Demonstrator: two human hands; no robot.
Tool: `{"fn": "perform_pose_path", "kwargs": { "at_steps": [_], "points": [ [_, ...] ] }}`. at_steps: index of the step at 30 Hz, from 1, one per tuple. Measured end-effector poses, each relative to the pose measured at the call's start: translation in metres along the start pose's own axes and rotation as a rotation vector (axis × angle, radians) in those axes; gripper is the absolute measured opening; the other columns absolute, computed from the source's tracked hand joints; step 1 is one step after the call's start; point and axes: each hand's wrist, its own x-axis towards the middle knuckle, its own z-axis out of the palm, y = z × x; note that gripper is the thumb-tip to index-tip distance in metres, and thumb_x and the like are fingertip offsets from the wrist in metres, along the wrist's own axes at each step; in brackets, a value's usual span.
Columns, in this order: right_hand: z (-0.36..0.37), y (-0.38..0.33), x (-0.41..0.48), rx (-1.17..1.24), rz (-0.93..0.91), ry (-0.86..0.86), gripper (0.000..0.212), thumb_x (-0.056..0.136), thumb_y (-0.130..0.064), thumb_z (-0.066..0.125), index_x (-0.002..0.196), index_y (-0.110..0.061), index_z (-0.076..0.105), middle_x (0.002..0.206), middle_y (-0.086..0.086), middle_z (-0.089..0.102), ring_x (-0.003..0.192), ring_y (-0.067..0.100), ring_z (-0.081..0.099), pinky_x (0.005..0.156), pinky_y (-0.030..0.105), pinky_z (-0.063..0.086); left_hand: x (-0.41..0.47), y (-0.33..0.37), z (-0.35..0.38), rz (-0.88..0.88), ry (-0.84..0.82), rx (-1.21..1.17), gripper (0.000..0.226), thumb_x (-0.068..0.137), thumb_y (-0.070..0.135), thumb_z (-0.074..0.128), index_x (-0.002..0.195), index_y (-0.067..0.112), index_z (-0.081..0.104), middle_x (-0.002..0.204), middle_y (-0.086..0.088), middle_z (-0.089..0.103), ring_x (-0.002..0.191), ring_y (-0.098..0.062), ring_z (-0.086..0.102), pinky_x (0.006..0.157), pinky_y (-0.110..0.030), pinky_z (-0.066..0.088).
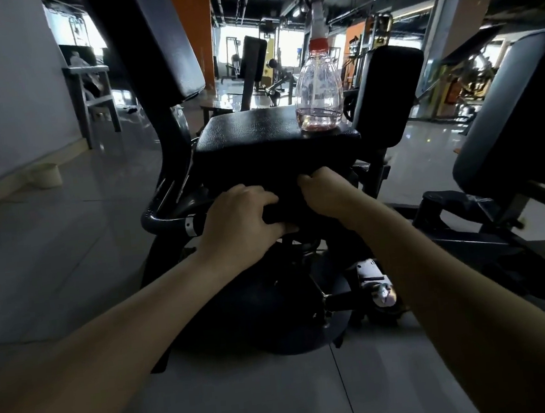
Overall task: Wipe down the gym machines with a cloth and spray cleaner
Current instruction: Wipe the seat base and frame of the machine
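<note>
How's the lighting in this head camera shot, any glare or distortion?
Head view: strongly backlit, far windows blown out; seat pad and the dark cloth gripped by left hand and right hand merge in shadow; wide-angle bends the edges; spray bottle is sharp.

A gym: padded machine seat (276,128), weight machines (249,67) across a glossy tiled floor (68,261)

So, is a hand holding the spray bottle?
No, the spray bottle stands alone on the seat pad; the left hand and right hand are near its front.
</note>
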Motion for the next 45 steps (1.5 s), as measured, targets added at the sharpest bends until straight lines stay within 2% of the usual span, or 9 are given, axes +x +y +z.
{"fn": "perform_pose_path", "kwargs": {
  "at_steps": [4,11,17,26,30,34,36,41,45],
  "points": [
    [-0.008,-0.003,-0.007,-0.043,0.019,-0.117,0.034,0.106,-0.010,0.036,0.130,0.006,0.055,0.118,0.017,0.064,0.104,0.030,0.063,0.080,0.033,0.048,0.004,0.006,-0.008,-0.034,-0.084,0.021,0.040,0.075,0.045,0.084,0.107,0.021,0.078,0.099,0.003,0.074,0.096,-0.021,0.064,0.084,-0.032,0.047],
    [-0.067,-0.014,-0.019,0.201,-0.177,0.162,0.044,0.104,-0.029,0.052,0.062,-0.015,0.048,0.038,-0.013,0.036,0.033,0.003,0.030,0.046,0.024,0.024,0.024,0.006,-0.042,-0.218,-0.411,-0.287,0.027,0.087,0.041,0.078,0.110,0.028,0.077,0.102,0.015,0.073,0.092,0.004,0.065,0.084,-0.012,0.047],
    [-0.087,-0.040,-0.032,0.490,-0.191,0.084,0.039,0.099,-0.021,0.050,0.104,0.017,0.058,0.080,0.018,0.051,0.074,0.028,0.047,0.060,0.036,0.036,0.027,0.036,-0.044,-0.333,-0.441,-0.760,0.041,0.082,0.051,0.072,0.103,0.017,0.078,0.101,-0.003,0.078,0.098,-0.016,0.074,0.091,-0.026,0.053],
    [-0.091,-0.028,-0.031,0.375,-0.320,0.038,0.030,0.082,0.002,0.074,0.106,-0.015,0.073,0.096,0.010,0.074,0.081,0.023,0.073,0.072,0.031,0.061,0.029,0.026,-0.059,-0.476,-0.589,-1.078,0.016,0.089,0.011,0.056,0.075,0.012,0.063,0.067,-0.004,0.061,0.055,-0.014,0.058,0.052,-0.024,0.050],
    [-0.081,-0.023,-0.028,0.339,-0.380,-0.018,0.033,0.084,-0.006,0.077,0.114,-0.018,0.071,0.099,0.004,0.073,0.084,0.020,0.073,0.078,0.033,0.061,0.025,0.016,-0.063,-0.531,-0.699,-0.931,0.011,0.085,0.009,0.056,0.074,0.011,0.055,0.055,-0.001,0.050,0.039,-0.008,0.045,0.037,-0.019,0.039],
    [-0.066,-0.013,-0.022,-0.662,-0.470,0.239,0.041,0.085,-0.030,0.072,0.123,-0.017,0.063,0.109,0.009,0.063,0.098,0.029,0.066,0.081,0.039,0.055,0.033,0.004,-0.066,-0.609,-0.664,-0.666,0.019,0.086,0.008,0.058,0.068,0.007,0.057,0.048,-0.007,0.047,0.035,-0.014,0.040,0.037,-0.021,0.041],
    [-0.064,-0.023,-0.030,-0.652,-0.555,0.397,0.025,0.086,-0.029,0.069,0.106,-0.013,0.068,0.108,0.010,0.061,0.097,0.028,0.063,0.077,0.036,0.053,0.034,-0.001,-0.066,-0.597,-0.660,-0.413,0.017,0.089,0.011,0.064,0.074,0.004,0.064,0.051,-0.009,0.054,0.036,-0.017,0.045,0.036,-0.020,0.039],
    [-0.037,-0.037,-0.047,-0.775,-0.448,-0.215,0.049,0.069,-0.057,0.079,0.102,-0.022,0.067,0.094,-0.002,0.069,0.088,0.021,0.067,0.079,0.034,0.057,0.034,-0.018,-0.060,-0.495,-0.529,-0.101,0.028,0.087,0.032,0.075,0.071,0.010,0.070,0.055,-0.003,0.066,0.048,-0.019,0.061,0.056,-0.029,0.053],
    [-0.009,-0.024,-0.032,-0.931,-0.513,-0.118,0.029,0.077,-0.039,0.072,0.095,-0.017,0.066,0.085,0.003,0.065,0.087,0.030,0.068,0.068,0.031,0.050,0.029,-0.022,-0.054,-0.257,-0.199,0.069,0.022,0.081,0.045,0.076,0.076,0.027,0.065,0.078,0.012,0.065,0.077,-0.008,0.063,0.067,-0.027,0.047]
  ]
}}
